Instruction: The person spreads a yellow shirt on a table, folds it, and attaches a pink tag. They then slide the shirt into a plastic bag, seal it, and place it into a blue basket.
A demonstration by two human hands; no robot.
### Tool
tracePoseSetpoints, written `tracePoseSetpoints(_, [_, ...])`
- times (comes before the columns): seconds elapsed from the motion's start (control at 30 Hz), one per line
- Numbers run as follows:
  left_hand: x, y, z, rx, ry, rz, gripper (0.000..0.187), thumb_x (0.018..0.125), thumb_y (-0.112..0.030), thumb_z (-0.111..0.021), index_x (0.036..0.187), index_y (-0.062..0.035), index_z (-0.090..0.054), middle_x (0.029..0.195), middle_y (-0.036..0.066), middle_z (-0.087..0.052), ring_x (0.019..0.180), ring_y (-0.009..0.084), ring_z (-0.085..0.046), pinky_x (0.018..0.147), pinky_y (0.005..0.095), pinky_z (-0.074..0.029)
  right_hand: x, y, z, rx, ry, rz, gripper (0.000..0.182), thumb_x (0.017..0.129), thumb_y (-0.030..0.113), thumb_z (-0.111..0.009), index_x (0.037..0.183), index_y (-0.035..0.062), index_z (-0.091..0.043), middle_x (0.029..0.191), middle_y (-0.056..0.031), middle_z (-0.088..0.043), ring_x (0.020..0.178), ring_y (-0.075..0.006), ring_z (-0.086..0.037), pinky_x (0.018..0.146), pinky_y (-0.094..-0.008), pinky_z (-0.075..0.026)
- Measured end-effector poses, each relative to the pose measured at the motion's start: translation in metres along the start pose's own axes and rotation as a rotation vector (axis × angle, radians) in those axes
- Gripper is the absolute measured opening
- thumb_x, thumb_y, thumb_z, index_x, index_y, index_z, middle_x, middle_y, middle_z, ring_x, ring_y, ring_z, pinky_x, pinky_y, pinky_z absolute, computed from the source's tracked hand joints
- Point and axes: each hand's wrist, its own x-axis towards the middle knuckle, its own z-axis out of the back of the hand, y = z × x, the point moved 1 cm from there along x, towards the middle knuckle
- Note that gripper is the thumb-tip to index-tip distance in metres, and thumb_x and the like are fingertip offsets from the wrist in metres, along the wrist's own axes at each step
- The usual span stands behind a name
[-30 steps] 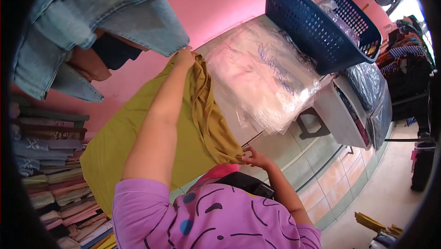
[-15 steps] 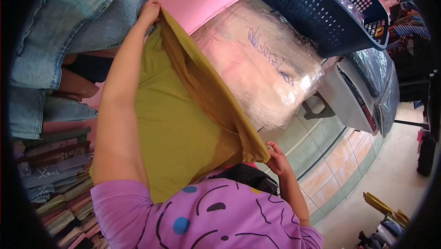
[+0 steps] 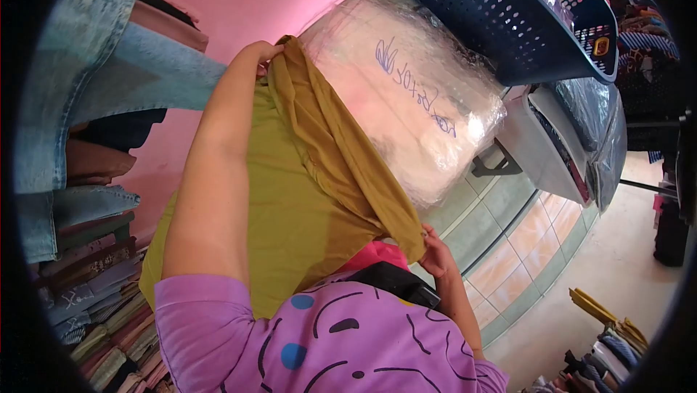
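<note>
A large olive-green cloth (image 3: pixel 290 197), seemingly a garment, stretches between my hands, its upper edge folded into a band. My left hand (image 3: pixel 265 55) pinches the far corner of that edge. At the other end, my right hand (image 3: pixel 437 254) grips the near corner, close to my body. The lower part of the cloth hangs down in front of my purple shirt. Under the near corner, a bright pink thing (image 3: pixel 379 254) and a black bag-like item (image 3: pixel 396 280) show in part.
Beyond the cloth lies a clear plastic-wrapped pack (image 3: pixel 406 95) with blue handwriting. A dark blue perforated basket (image 3: pixel 501 19) stands behind it, near a plastic-covered grey stack (image 3: pixel 555 142). Light blue jeans (image 3: pixel 87 74) hang at left above folded clothes (image 3: pixel 109 320). More clothes (image 3: pixel 610 360) are at lower right.
My left hand has moved right and slightly down, nearer my right hand. The cloth's edge is slacker and more folded. More of the pink thing shows.
</note>
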Motion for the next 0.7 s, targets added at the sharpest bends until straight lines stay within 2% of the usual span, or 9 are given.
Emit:
tracePoseSetpoints(0.03, [0.005,0.003,-0.002,0.012,-0.101,-0.135,0.049,0.078,-0.048,-0.059,0.089,-0.0001,-0.064,0.083,0.012,-0.062,0.058,0.0165,-0.059,0.048,0.0313,-0.049,-0.002,0.004,0.006,0.021,-0.01,0.033,0.022,0.086,0.012,-0.052,0.108,0.0142,-0.049,0.108,-0.0084,-0.057,0.101,-0.0269,-0.056,0.082,-0.042,-0.049])
tracePoseSetpoints(0.13, [0.017,-0.003,0.003,0.09,-0.206,-0.254,0.036,0.074,-0.034,-0.063,0.083,-0.0001,-0.066,0.075,0.013,-0.065,0.064,0.0215,-0.063,0.056,0.034,-0.05,-0.015,0.019,0.011,0.115,0.15,-0.019,0.015,0.087,0.014,-0.051,0.102,0.0127,-0.05,0.107,-0.0096,-0.058,0.099,-0.0295,-0.057,0.083,-0.0437,-0.048])
tracePoseSetpoints(0.2, [0.002,-0.021,0.02,0.398,-0.455,-0.301,0.026,0.069,-0.022,-0.061,0.081,0.0002,-0.067,0.075,0.016,-0.066,0.07,0.0273,-0.065,0.063,0.0359,-0.051,-0.024,0.02,0.005,0.083,0.108,-0.019,0.012,0.087,0.016,-0.05,0.098,0.0114,-0.051,0.107,-0.0105,-0.058,0.098,-0.031,-0.058,0.084,-0.0451,-0.048])
tracePoseSetpoints(0.37, [0.011,-0.057,0.065,0.441,-0.58,-0.313,0.033,0.069,-0.019,-0.06,0.096,-0.0005,-0.064,0.095,0.019,-0.064,0.087,0.0284,-0.064,0.071,0.0362,-0.051,-0.029,0.024,0.015,0.209,-0.028,0.023,0.018,0.088,0.015,-0.046,0.098,0.0043,-0.055,0.1,-0.0144,-0.061,0.088,-0.0289,-0.061,0.087,-0.0438,-0.046])
tracePoseSetpoints(0.43, [0.01,-0.064,0.055,-0.776,-0.364,-0.408,0.043,0.076,-0.018,-0.06,0.115,0.0007,-0.053,0.111,0.017,-0.058,0.096,0.0247,-0.059,0.074,0.0332,-0.049,-0.018,0.02,0.037,0.342,0.0,0.077,0.021,0.087,0.019,-0.047,0.092,0.002,-0.059,0.093,-0.0129,-0.062,0.084,-0.0247,-0.06,0.089,-0.0411,-0.045])
tracePoseSetpoints(0.47, [0.008,-0.065,0.046,-0.775,-0.362,-0.405,0.043,0.076,-0.018,-0.06,0.115,0.0007,-0.053,0.111,0.017,-0.058,0.096,0.0247,-0.059,0.074,0.0332,-0.049,-0.017,0.019,0.041,0.344,-0.003,0.075,0.021,0.087,0.019,-0.047,0.092,0.002,-0.059,0.093,-0.0129,-0.062,0.084,-0.0247,-0.06,0.089,-0.0411,-0.045])
tracePoseSetpoints(0.57, [-0.009,-0.069,0.001,-0.855,-0.04,-0.428,0.048,0.08,-0.012,-0.058,0.125,-0.0049,-0.044,0.124,0.014,-0.049,0.103,0.0277,-0.055,0.083,0.0371,-0.047,-0.01,0.022,0.047,0.129,-0.063,0.099,0.03,0.087,0.031,-0.053,0.097,0.0039,-0.058,0.097,-0.0104,-0.06,0.091,-0.0213,-0.055,0.087,-0.0356,-0.043])
tracePoseSetpoints(0.63, [-0.026,-0.066,-0.025,-0.195,-0.459,-0.584,0.043,0.08,-0.008,-0.058,0.122,-0.0068,-0.048,0.126,0.015,-0.046,0.109,0.028,-0.051,0.091,0.0395,-0.042,-0.013,0.025,0.021,-0.26,-0.281,0.223,0.03,0.087,0.03,-0.055,0.103,0.0052,-0.055,0.103,-0.0102,-0.058,0.097,-0.0205,-0.053,0.089,-0.0356,-0.041])
tracePoseSetpoints(0.7, [-0.05,-0.058,-0.053,-0.138,-0.601,-0.831,0.041,0.078,-0.008,-0.06,0.118,-0.0076,-0.05,0.128,0.015,-0.044,0.114,0.0289,-0.047,0.094,0.0397,-0.04,-0.007,0.038,0.017,-0.725,-0.408,0.374,0.042,0.083,0.024,-0.062,0.118,0.0098,-0.045,0.118,-0.007,-0.051,0.112,-0.0179,-0.045,0.094,-0.0392,-0.036])
